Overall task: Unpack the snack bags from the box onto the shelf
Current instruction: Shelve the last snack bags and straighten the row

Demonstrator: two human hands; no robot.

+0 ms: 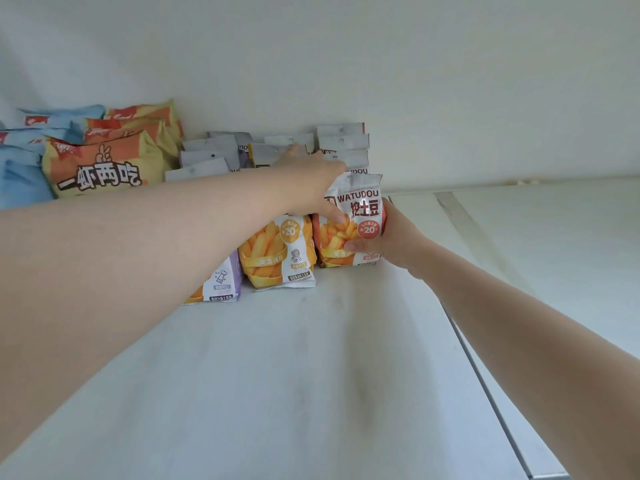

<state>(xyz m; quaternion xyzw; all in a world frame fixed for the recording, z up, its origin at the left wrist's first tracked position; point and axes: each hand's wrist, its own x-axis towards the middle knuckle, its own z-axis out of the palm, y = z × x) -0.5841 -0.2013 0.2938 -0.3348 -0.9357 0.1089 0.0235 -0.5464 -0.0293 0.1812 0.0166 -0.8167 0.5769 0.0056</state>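
On the white shelf (311, 358), both hands (311, 181) (391, 237) grip a red-trimmed snack bag (360, 216), hiding its lower edge.

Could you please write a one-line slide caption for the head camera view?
Both hands, left and right, set a red WATUDOU fries bag upright in the shelf's front row.

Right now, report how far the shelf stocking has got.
Done: rows of fry bags and shrimp-chip bags already sit on the shelf. In hand: both the left hand and right hand hold the red WATUDOU bag at the row's end. Left: unknown, as the box is out of view.
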